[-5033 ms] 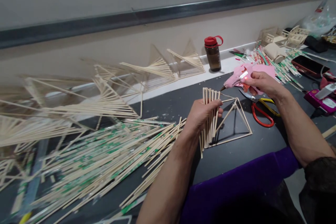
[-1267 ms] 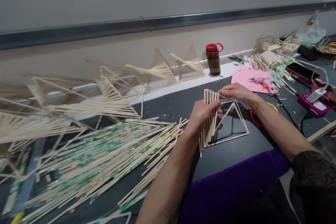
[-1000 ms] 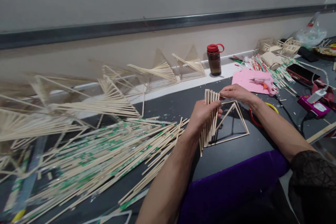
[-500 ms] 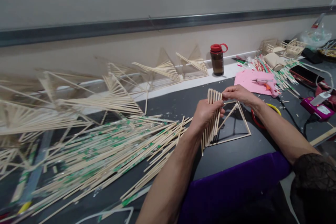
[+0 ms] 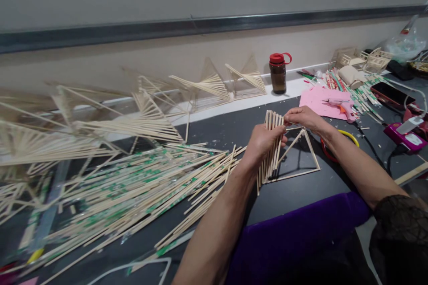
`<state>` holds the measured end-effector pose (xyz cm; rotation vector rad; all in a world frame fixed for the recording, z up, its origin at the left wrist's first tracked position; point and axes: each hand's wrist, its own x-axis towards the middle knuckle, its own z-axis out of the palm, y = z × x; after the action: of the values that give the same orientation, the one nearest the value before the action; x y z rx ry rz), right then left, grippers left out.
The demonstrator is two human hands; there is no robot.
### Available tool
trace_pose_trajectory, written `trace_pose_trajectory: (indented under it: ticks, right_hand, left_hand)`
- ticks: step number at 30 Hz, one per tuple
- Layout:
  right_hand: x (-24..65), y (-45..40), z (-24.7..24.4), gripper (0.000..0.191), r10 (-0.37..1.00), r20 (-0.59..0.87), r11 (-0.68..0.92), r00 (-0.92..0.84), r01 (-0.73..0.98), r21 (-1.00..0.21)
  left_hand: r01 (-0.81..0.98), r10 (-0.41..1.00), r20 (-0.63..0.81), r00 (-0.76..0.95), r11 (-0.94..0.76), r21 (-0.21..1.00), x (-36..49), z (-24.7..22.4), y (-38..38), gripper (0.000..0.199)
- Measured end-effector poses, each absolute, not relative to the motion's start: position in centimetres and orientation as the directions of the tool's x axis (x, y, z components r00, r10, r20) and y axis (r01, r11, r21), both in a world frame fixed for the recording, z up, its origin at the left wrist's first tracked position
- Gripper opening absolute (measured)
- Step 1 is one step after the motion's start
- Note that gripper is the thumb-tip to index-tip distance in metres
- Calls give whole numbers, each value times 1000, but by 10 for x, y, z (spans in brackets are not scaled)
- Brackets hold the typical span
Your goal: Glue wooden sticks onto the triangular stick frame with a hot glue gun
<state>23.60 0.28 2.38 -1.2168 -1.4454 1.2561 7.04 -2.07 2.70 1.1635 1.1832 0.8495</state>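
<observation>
My left hand (image 5: 265, 141) is closed around the row of thin wooden sticks on a stick frame (image 5: 294, 176), with its thumb lying across them. The row slants down to the dark table, and a triangular part of the frame extends to the right. At the top end of the row, my right hand (image 5: 301, 119) pinches with its fingertips close to the last stick. What sits between those fingertips is too small to make out. Beneath my right forearm lies a ring-shaped roll (image 5: 347, 136) in red and yellow.
Loose sticks and green-printed stick packets (image 5: 150, 196) cover the left of the table. Finished-looking stick models (image 5: 207, 87) line the wall beside a red-lidded bottle (image 5: 278, 75). A glue gun (image 5: 339, 106) rests on pink paper (image 5: 309, 100). A purple power adapter (image 5: 404, 136) and phone (image 5: 393, 95) lie at right.
Both hands keep nearly the same hold on the stick frame. The whole view has shifted slightly, and otherwise little differs.
</observation>
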Motion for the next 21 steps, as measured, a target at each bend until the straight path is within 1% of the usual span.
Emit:
trace_pose_trajectory:
  ticks: [5, 9, 13, 17, 21]
  right_hand:
    - [234, -1, 26, 17, 989, -2, 20, -149, 148, -989]
    - [234, -4, 28, 18, 990, 13, 35, -140, 153, -988]
    - [237, -3, 27, 17, 990, 32, 57, -134, 184, -981]
    - [242, -1, 23, 17, 990, 45, 68, -133, 169, -983]
    - [245, 1, 19, 16, 990, 40, 63, -133, 172, -983]
  left_hand:
    - [49, 942, -257, 215, 252, 966, 71, 28, -21, 8]
    - [5, 924, -256, 285, 265, 964, 68, 30, -23, 10]
    - [73, 891, -261, 372, 253, 965, 55, 29, -26, 19]
    - [141, 834, -285, 473, 247, 959, 32, 23, -32, 22]
    - [156, 755, -307, 580, 267, 951, 15, 16, -38, 29]
